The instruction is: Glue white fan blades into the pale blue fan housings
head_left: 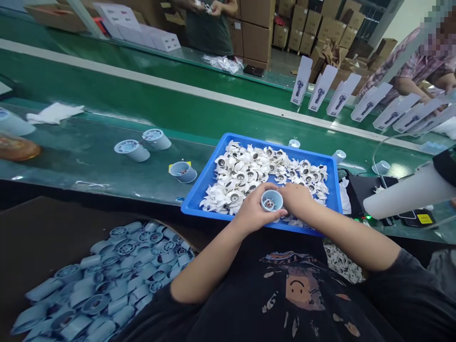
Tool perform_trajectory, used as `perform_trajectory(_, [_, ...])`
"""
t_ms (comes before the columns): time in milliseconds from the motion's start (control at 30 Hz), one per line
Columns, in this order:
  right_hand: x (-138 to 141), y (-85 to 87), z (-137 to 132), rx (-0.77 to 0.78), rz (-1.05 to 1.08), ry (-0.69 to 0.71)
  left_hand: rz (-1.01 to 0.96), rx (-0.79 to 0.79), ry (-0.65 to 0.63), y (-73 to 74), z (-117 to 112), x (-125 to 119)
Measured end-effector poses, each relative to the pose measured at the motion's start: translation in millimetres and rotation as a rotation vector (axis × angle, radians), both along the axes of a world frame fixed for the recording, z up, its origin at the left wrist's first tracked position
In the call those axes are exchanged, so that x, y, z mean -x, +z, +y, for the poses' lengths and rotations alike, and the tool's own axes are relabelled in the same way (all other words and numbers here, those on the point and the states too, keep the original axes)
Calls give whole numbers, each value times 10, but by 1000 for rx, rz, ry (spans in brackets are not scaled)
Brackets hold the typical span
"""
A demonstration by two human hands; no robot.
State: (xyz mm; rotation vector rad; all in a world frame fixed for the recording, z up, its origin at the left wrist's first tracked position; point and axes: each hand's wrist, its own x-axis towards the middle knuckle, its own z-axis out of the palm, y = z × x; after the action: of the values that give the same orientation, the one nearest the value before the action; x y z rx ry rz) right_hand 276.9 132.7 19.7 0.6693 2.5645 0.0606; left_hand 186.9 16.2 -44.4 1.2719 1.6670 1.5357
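Both my hands meet over the near edge of a blue tray (199, 190) heaped with white fan impellers (245, 173). My left hand (251, 211) wraps round a small pale-blue cylindrical housing (271, 201) with its open end up, a motor showing inside. My right hand (297, 197) is closed against the housing's right side, fingers curled on its rim. Whether it also pinches a small part is hidden.
A box of pale-blue housings (107, 280) sits at lower left. Loose housings (132, 149) (183, 172) lie on the green bench. A white tool (409, 192) and black device (370, 187) lie at right. White cartons (322, 88) stand on the conveyor. Other people work beyond.
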Motion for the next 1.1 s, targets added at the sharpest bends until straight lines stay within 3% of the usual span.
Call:
perform_trajectory(100, [-32,-54,-52,16,16,-58,-109,-92,84,-115,23,20])
perform_trajectory(267, [-123,-112,-117,56,142,-133,-87,-340,197,-184,37,30])
perform_trajectory(367, [-204,-28,-139,92,284,-183,-41,-535,231,-160,-44,15])
perform_trajectory(467, [-370,109,-130,172,462,-187,64,-582,160,-118,-199,-7])
perform_trajectory(533, [-513,146,-96,454,679,-206,159,-498,83,-79,-305,-27])
perform_trajectory(667, [-739,53,-34,1418,1004,-372,433,-233,70,63,-419,-88])
perform_trajectory(733, [-799,13,-56,1561,996,-400,555,-171,53,160,-418,-127])
perform_trajectory(800, [-845,28,-123,1409,1045,-306,632,-166,31,254,-392,-168])
perform_trajectory(967, [-938,177,-333,487,1027,158,841,-232,16,358,-315,-267])
perform_trajectory(1033, [-944,190,-359,333,992,230,907,-266,28,337,-300,-304])
perform_trajectory(1100, [-933,168,-342,313,981,251,934,-288,79,298,-296,-336])
